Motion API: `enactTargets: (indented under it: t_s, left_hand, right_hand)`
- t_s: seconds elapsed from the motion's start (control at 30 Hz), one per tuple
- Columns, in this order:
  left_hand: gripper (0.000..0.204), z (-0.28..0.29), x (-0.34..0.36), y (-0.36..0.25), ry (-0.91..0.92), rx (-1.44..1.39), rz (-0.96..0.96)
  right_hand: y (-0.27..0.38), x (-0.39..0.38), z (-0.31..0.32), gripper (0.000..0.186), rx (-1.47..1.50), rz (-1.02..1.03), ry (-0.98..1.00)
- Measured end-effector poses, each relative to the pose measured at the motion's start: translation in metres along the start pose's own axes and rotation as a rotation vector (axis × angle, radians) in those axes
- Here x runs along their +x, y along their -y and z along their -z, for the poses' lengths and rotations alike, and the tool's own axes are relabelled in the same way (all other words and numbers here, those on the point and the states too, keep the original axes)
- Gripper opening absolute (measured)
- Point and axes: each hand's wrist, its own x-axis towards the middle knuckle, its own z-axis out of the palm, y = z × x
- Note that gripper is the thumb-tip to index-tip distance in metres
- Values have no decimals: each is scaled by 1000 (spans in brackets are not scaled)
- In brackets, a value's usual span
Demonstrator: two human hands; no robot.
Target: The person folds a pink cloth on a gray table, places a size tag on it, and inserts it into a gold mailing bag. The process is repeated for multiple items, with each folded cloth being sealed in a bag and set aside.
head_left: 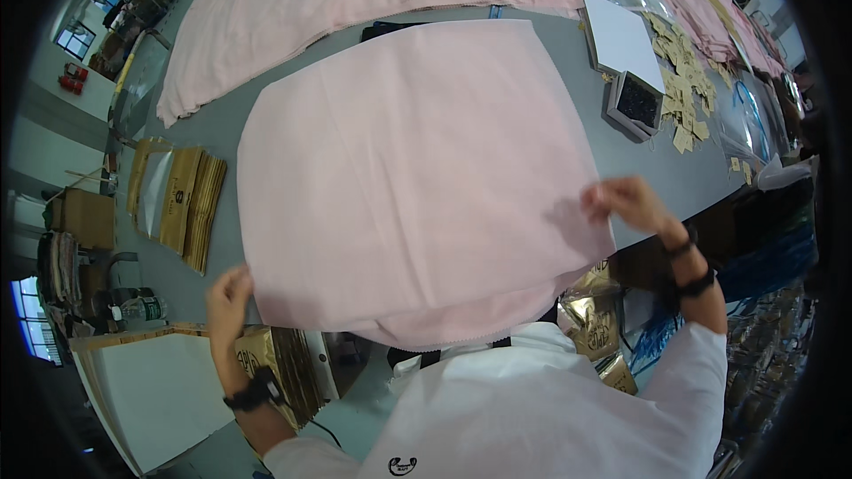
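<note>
— Between the hands, what is held?
— A folded pink cloth [417, 186] is pinched at its near corners by the left hand [229, 300] and right hand [627, 202].
— Beyond them?
— Paper tags [682, 93] are scattered past the right hand; more pink fabric [355, 0] is spread farther off.

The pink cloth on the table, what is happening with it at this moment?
A person in a white top holds a folded pink cloth by its near edge, the left hand at the lower left corner and the right hand at the right edge. The cloth lies spread over the grey table. More pink fabric lies farther back. Gold packaging bags are stacked to the left, and small paper tags are scattered on the right.
</note>
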Motion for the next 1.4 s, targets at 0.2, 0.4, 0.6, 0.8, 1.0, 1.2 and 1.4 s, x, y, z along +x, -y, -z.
enactTargets:
  t_s: [0.2, 0.4, 0.6, 0.8, 1.0, 1.2, 1.4]
  left_hand:
    - [40, -22, 168, -24, -250, -243, 96]
    - [49, -53, 275, -36, -199, -34, -15]
    - [38, -36, 263, -54, -459, -252, -274]
    - [26, -21, 112, 18, -468, -405, -444]
    - [20, -17, 50, 52, -528, 166, -260]
    - [22, -32, 84, 3, -352, 93, -517]
    - [35, 1, 102, -9, 195, 381, 8]
  right_hand:
    - [13, 214, 62, 48, -362, 208, -672]
    - [40, 308, 38, 59, -804, 67, -763]
    - [80, 288, 26, 27, -128, 413, -726]
    - [25, 127, 20, 17, -179, 697, -386]
    - [-14, 65, 22, 27, -496, 510, -395]
    - [13, 118, 11, 23, -651, 522, -480]
    - [17, 166, 27, 64, -665, 427, -397]
